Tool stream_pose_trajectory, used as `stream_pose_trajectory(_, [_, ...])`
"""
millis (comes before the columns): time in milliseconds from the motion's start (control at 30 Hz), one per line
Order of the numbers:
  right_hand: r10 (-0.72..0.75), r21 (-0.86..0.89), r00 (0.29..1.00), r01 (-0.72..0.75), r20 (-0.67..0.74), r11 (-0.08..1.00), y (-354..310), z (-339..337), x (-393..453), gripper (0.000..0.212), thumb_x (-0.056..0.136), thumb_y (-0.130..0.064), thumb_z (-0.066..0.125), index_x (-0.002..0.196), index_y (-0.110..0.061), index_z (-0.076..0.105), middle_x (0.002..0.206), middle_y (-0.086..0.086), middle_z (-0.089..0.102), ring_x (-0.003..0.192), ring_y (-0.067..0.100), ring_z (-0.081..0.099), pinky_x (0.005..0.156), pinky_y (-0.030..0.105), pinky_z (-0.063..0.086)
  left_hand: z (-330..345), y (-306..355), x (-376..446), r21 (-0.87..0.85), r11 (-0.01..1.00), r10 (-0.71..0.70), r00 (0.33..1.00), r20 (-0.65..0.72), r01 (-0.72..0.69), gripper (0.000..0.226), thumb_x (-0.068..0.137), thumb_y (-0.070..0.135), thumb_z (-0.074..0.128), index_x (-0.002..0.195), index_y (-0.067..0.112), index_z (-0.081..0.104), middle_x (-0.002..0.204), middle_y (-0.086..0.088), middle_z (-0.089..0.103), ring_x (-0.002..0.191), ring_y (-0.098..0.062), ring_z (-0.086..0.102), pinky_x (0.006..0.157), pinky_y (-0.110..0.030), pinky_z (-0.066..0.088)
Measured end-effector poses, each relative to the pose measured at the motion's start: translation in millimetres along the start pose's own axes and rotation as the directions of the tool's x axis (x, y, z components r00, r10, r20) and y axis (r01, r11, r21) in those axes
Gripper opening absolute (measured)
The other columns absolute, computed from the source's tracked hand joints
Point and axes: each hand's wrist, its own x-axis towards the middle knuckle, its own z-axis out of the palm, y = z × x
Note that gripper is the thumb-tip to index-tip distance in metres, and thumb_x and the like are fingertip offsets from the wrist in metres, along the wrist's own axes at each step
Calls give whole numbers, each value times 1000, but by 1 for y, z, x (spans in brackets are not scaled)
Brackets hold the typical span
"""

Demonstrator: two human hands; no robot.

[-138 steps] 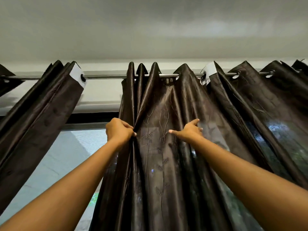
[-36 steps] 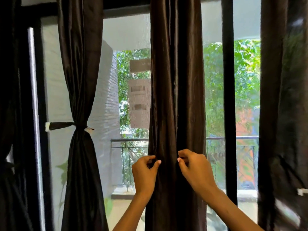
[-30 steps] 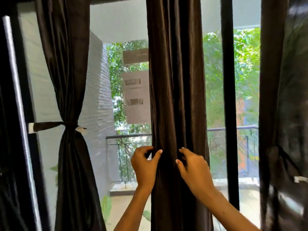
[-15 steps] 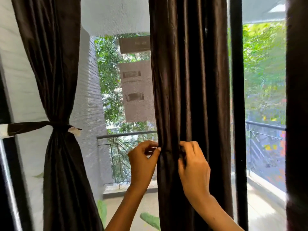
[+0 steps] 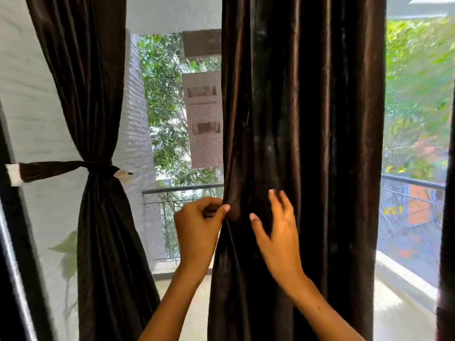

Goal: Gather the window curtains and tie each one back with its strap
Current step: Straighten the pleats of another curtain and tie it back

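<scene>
While our left hand (image 5: 197,230) pinches the left edge of the middle curtain (image 5: 307,143), our right hand (image 5: 275,232) hovers spread and empty over its front folds. We should sweep the pleats leftward into one even bundle, level with the strap (image 5: 61,167) on the tied curtain (image 5: 98,94).
</scene>
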Motion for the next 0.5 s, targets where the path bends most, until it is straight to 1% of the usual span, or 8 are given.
stream_pose_trajectory(67, [159, 75, 982, -167, 97, 983, 5, 6, 12, 99, 82, -43, 68, 152, -16, 3, 159, 4, 7, 146, 14, 9, 117, 29, 17, -3, -3, 3, 21, 1000, 0, 1000, 5, 0, 8, 74, 13, 79, 82, 14, 75, 71, 4, 72, 66, 3, 66, 69, -13, 53])
stream_pose_trajectory(100, [236, 166, 960, -260, 152, 951, 4, 8, 19, 107, 78, -42, 71, 152, -17, -2, 158, 5, 15, 144, 15, 18, 116, 30, 23, -5, -3, 5, 29, 1000, 2, 1000, 5, -2, 8, 74, 12, 79, 81, 13, 75, 70, 5, 71, 66, 4, 66, 68, -10, 52])
stream_pose_trajectory(167, [352, 390, 899, -431, 259, 814, 3, 13, 30, 103, 77, -32, 75, 151, -20, 6, 138, 7, 48, 124, 17, 49, 99, 24, 45, -7, -5, 10, 49, 999, 4, 1000, -1, -4, 8, 74, 11, 79, 81, 10, 75, 66, 8, 68, 64, 8, 64, 64, -5, 49])
stream_pose_trajectory(233, [341, 557, 886, -464, 316, 689, 3, 23, 35, 74, 77, -14, 76, 138, -19, 35, 106, 4, 64, 94, 14, 63, 79, 18, 53, -7, -8, 13, 76, 997, 13, 1000, -4, -12, 8, 74, 12, 79, 82, 9, 75, 68, 5, 70, 64, 5, 66, 65, -9, 51])
stream_pose_trajectory(300, [271, 516, 954, -297, 128, 803, 9, 31, 33, 49, 72, -5, 80, 116, -9, 59, 88, 1, 68, 78, 14, 66, 74, 21, 54, -5, -11, 14, 103, 994, 27, 1000, -13, -26, 8, 75, 13, 78, 83, 10, 76, 71, 2, 73, 67, -1, 68, 70, -19, 55])
stream_pose_trajectory(367, [114, 291, 983, -69, -143, 954, 9, 31, 23, 31, 70, -3, 81, 93, -16, 64, 80, -9, 61, 69, 6, 60, 66, 14, 48, -1, -13, 13, 126, 991, 59, 998, -32, -55, 7, 76, 13, 77, 83, 12, 77, 73, 3, 73, 68, -3, 68, 73, -25, 57])
stream_pose_trajectory(400, [-16, 164, 975, 53, -220, 985, 9, 31, 17, 29, 71, 0, 77, 92, -16, 65, 82, -9, 57, 70, 4, 57, 65, 14, 47, 1, -13, 12, 141, 986, 90, 995, -40, -83, 6, 77, 13, 76, 83, 13, 77, 73, 4, 73, 68, -3, 68, 73, -27, 57])
stream_pose_trajectory(500, [-286, -80, 942, 276, -177, 958, 4, 32, 0, 42, 74, 5, 61, 111, -14, 68, 95, -2, 57, 84, 14, 60, 68, 26, 51, 9, -14, 6, 132, 977, 176, 983, -51, -168, 8, 78, 11, 75, 84, 16, 77, 74, 8, 73, 68, 0, 67, 70, -25, 56])
